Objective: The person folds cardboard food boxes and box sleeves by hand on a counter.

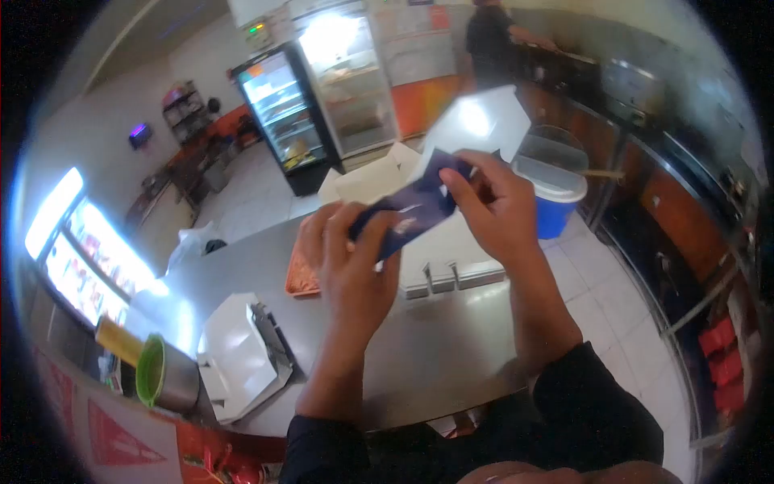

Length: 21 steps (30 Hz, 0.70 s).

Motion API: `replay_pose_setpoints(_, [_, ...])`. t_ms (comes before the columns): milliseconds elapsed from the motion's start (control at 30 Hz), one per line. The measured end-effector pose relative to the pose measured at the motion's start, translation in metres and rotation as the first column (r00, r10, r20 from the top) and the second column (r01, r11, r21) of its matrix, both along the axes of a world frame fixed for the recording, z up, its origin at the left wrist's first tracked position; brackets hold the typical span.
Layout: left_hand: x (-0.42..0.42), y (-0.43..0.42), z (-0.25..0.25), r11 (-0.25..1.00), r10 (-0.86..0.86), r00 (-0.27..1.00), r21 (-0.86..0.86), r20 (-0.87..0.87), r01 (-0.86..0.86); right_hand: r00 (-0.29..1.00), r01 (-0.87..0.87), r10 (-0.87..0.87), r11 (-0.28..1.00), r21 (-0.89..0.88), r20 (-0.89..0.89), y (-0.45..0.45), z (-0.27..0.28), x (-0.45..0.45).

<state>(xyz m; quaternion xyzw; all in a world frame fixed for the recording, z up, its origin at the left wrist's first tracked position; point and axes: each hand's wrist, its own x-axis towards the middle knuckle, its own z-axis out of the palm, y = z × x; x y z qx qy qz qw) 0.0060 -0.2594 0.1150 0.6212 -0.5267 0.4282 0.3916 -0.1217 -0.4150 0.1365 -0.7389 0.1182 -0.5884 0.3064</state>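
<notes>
A dark blue folded piece that looks like thin card (415, 208) is held up above the metal table, between my two hands. My left hand (347, 246) has its fingers closed round the left end. At the other end, my right hand (496, 202) pinches the piece between thumb and fingers. Behind and below lie white slotted cardboard blanks (463, 252), partly hidden by my hands. Beyond them stand an opened pale carton (367, 181) and a glossy white panel (484, 121). An orange tray (300, 274) with small bits in it sits beside my left hand.
More white cardboard blanks (242, 355) lie at the left of the metal table (435, 339), near a pot with a green rim (165, 371). A blue bucket (556, 202) stands to the right. Fridges (282, 117) and a person in dark clothes (489, 40) are farther back.
</notes>
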Motion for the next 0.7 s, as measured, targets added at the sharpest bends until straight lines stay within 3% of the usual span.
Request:
replay_pose_setpoints(67, [-0.005, 0.000, 0.003, 1.000, -0.012, 0.998, 0.023, 0.067, 0.011, 0.988, 0.060, -0.068, 0.996, -0.065, -0.142, 0.004, 0.003, -0.001])
replay_pose_setpoints(167, [0.001, 0.000, 0.000, 0.997, -0.029, 0.995, 0.073, 0.094, 0.022, 0.949, 0.078, -0.171, 0.942, -0.326, -0.265, 0.003, -0.007, 0.004])
replay_pose_setpoints(200, [0.005, -0.005, -0.003, 0.994, -0.089, 0.991, 0.075, 0.097, 0.082, 0.988, -0.063, 0.000, 0.910, -0.409, -0.153, 0.001, -0.011, 0.012])
replay_pose_setpoints(300, [0.007, -0.002, -0.002, 0.994, -0.035, 0.988, 0.108, 0.150, 0.019, 0.977, -0.066, -0.016, 0.927, -0.369, -0.214, 0.007, -0.014, 0.013])
replay_pose_setpoints(333, [0.007, -0.002, -0.002, 0.996, 0.014, 0.989, 0.086, 0.150, -0.027, 0.990, -0.068, 0.011, 0.915, -0.397, -0.143, 0.000, -0.019, 0.017])
replay_pose_setpoints(400, [0.004, -0.003, -0.005, 0.992, 0.113, 0.983, 0.046, 0.143, -0.121, 0.990, -0.085, 0.070, 0.990, -0.115, -0.123, 0.001, -0.014, 0.012])
replay_pose_setpoints(500, [0.015, -0.013, -0.015, 0.898, -0.266, 0.958, -0.390, -0.107, 0.206, 0.976, -0.213, 0.219, 0.955, 0.205, -0.008, -0.023, -0.015, -0.001])
replay_pose_setpoints(533, [0.021, -0.011, -0.021, 0.906, -0.166, 0.970, -0.415, -0.178, 0.079, 0.974, -0.226, 0.222, 0.950, 0.215, 0.044, -0.026, -0.018, 0.001])
replay_pose_setpoints(567, [0.030, -0.011, -0.028, 0.844, -0.430, 0.823, -0.489, -0.370, 0.221, 0.970, -0.240, 0.224, 0.945, 0.223, 0.095, -0.029, -0.021, 0.004])
replay_pose_setpoints(600, [0.040, -0.014, -0.034, 0.741, -0.649, 0.573, -0.588, -0.501, 0.325, 0.973, -0.203, 0.180, 0.966, 0.160, 0.147, -0.026, -0.027, 0.007])
replay_pose_setpoints(667, [0.054, -0.019, -0.048, 0.503, -0.856, 0.114, -0.765, -0.504, 0.401, 0.948, -0.306, 0.292, 0.946, 0.107, 0.129, -0.025, -0.026, 0.006])
replay_pose_setpoints(700, [0.057, -0.023, -0.059, 0.391, -0.899, -0.025, -0.824, -0.438, 0.410, 0.931, -0.357, 0.347, 0.930, 0.083, 0.117, -0.025, -0.026, 0.005])
